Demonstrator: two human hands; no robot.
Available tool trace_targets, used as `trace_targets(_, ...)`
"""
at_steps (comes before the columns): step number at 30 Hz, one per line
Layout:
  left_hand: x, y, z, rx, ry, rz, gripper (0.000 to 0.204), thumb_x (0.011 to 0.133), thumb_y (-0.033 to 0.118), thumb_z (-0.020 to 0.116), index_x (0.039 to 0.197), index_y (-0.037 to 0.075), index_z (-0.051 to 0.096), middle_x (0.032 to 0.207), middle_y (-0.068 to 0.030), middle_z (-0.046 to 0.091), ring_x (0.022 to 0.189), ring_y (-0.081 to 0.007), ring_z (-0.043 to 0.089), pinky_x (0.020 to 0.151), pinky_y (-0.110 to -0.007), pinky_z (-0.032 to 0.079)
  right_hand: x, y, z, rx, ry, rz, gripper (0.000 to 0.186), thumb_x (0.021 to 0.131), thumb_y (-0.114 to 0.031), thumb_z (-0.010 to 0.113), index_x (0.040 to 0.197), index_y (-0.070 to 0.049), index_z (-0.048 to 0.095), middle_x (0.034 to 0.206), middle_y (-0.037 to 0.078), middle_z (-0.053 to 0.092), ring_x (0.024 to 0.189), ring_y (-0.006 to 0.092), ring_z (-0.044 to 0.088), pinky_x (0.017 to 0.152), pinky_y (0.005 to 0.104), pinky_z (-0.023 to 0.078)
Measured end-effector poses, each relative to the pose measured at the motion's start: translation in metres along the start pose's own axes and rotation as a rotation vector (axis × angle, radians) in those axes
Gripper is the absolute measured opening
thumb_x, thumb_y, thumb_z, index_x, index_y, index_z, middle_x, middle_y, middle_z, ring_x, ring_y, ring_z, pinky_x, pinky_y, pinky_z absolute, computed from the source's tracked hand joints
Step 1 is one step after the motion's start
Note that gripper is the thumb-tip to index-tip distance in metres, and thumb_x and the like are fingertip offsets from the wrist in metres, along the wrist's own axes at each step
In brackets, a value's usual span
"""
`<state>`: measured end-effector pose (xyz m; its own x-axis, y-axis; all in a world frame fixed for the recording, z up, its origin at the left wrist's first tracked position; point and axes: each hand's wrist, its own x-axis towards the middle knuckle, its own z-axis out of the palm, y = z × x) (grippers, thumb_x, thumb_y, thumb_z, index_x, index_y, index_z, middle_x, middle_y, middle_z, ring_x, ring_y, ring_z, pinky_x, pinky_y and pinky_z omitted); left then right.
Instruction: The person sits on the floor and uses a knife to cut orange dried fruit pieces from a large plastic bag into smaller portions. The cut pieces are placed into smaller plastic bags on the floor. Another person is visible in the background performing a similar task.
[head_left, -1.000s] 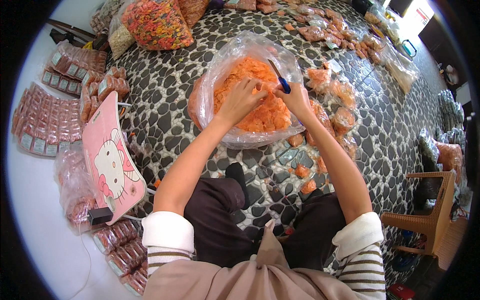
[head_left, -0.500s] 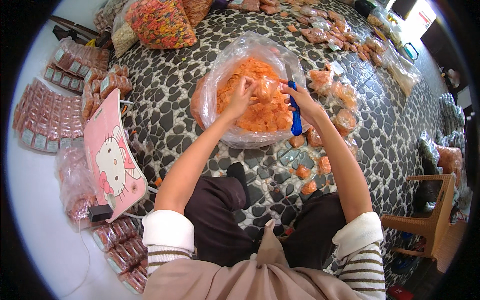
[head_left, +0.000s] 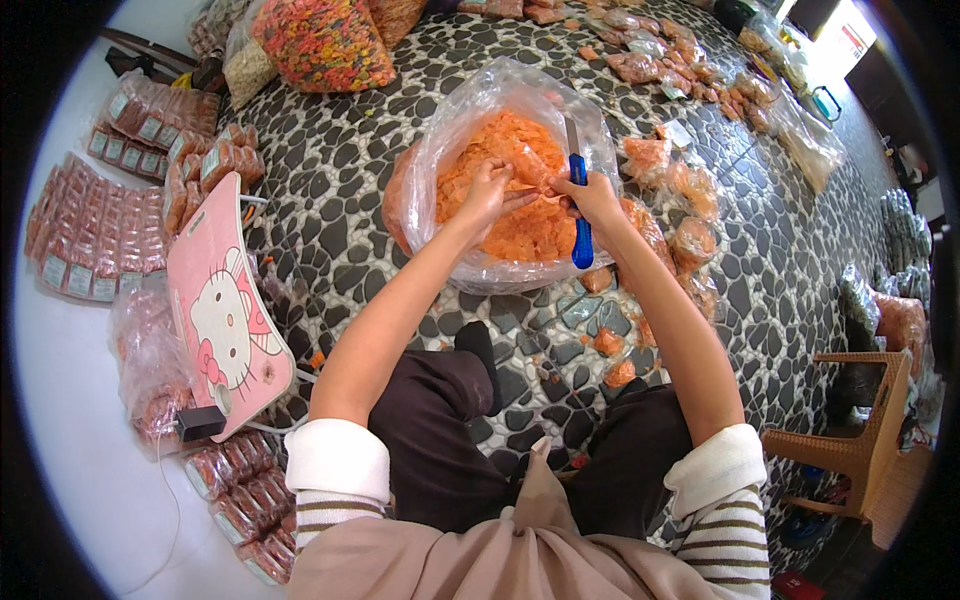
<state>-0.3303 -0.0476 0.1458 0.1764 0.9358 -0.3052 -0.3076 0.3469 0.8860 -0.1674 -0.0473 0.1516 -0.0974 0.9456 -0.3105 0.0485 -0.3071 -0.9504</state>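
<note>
In front of me stands a large clear plastic bag (head_left: 425, 190), its mouth spread wide, full of thin orange chips (head_left: 515, 235). Over the chips, my left hand (head_left: 488, 198) has its fingers apart, beside a small clear bag of orange pieces (head_left: 530, 165). My right hand (head_left: 594, 200) grips a blue-handled knife (head_left: 581, 240) with the blade pointing away from me. Its fingertips also seem to pinch an end of the small bag; the exact hold is too small to make out.
Small filled bags (head_left: 692, 245) lie right of the big bag on the pebble-patterned floor. A pink folding table (head_left: 225, 320) stands tilted at left, near rows of packed pouches (head_left: 100, 230). A sack of colourful pieces (head_left: 325, 45) is at far left; a brown woven chair (head_left: 850, 440) stands right.
My left fingers have opened from a pinch near the small bag. The right hand has shifted slightly left, and the knife now stands more upright.
</note>
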Motion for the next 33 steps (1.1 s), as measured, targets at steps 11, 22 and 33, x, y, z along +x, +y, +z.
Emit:
trace_targets(11,0.001,-0.003,-0.011,0.288,0.126,-0.029,0.04,0.094,0.036,0.034,0.128,0.015,0.029,0.135,-0.0115,0.025,0.099,-0.027,0.054,0.079,-0.031,0.049,0.009,-0.008,-0.018,0.08,-0.051,-0.069,0.01,0.084,-0.011,0.055,0.087,-0.002,0.056,0.074,0.002,0.056,0.058,0.0051,0.045,0.045,0.018,0.032)
trace_targets(22,0.019,-0.013,-0.012,0.549,0.007,0.296,0.048,0.094,0.043,0.032,0.133,0.016,0.033,0.131,-0.01,0.039,0.111,-0.0227,0.045,0.09,-0.034,0.039,0.006,-0.005,-0.035,0.081,-0.179,-0.08,0.013,0.085,-0.013,0.055,0.094,-0.004,0.053,0.078,0.002,0.055,0.062,0.0044,0.044,0.046,0.0172,0.032)
trace_targets(33,0.015,-0.013,0.005,0.481,0.027,0.257,0.05,0.092,0.046,0.033,0.129,0.012,0.04,0.129,-0.0067,0.042,0.111,-0.0207,0.043,0.09,-0.035,0.036,0.011,0.01,-0.044,-0.624,-0.022,-0.305,0.019,0.079,-0.024,0.062,0.086,-0.006,0.063,0.061,-0.002,0.053,0.056,0.0048,0.047,0.047,0.021,0.037)
